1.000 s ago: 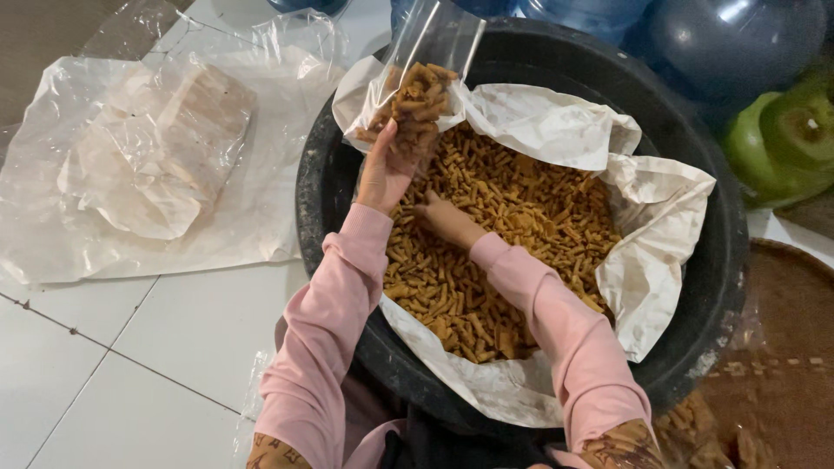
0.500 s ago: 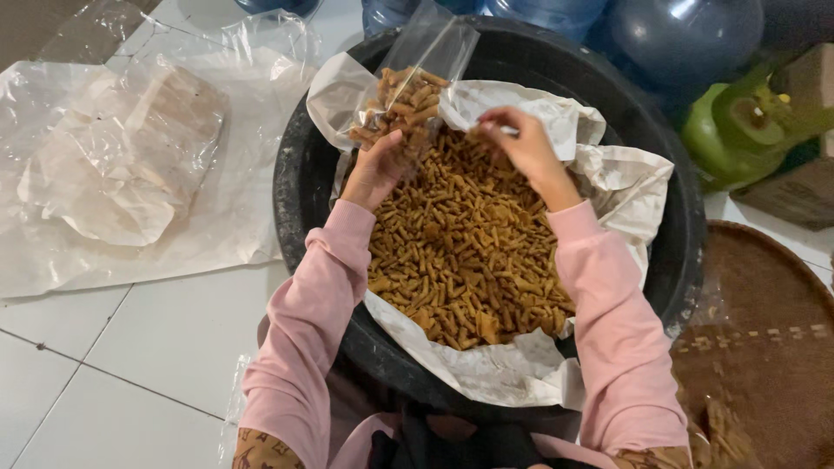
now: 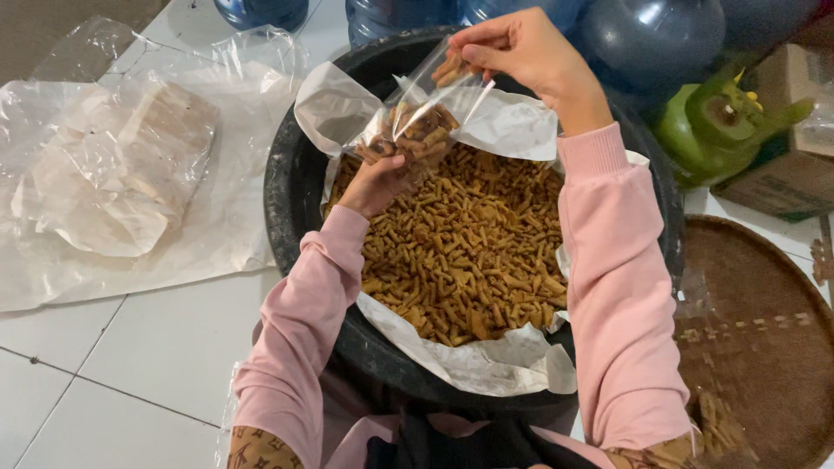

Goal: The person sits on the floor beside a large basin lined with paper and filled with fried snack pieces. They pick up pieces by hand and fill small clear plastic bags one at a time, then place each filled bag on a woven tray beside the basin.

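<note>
Crumpled plastic sheets (image 3: 113,174) lie on the white tiled floor (image 3: 156,347). The left hand (image 3: 378,182) grips the small clear bag (image 3: 421,113) over the paper-lined black tub (image 3: 287,200) of brown snack sticks (image 3: 469,252); the right hand (image 3: 521,48) pinches sticks at its mouth. Blue water jugs (image 3: 651,43), a green gas cylinder (image 3: 721,122) and a woven tray (image 3: 764,347) stand right.

A small clear plastic bag (image 3: 423,108), tilted, part-filled with brown snack sticks (image 3: 415,130), mouth open upward.

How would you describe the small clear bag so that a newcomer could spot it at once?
Find the big black tub of brown snack sticks in the middle. Above its far rim, the left hand and right hand hold the small clear bag. Unlike the flat plastic sheets on the floor, it is partly filled with sticks.
</note>
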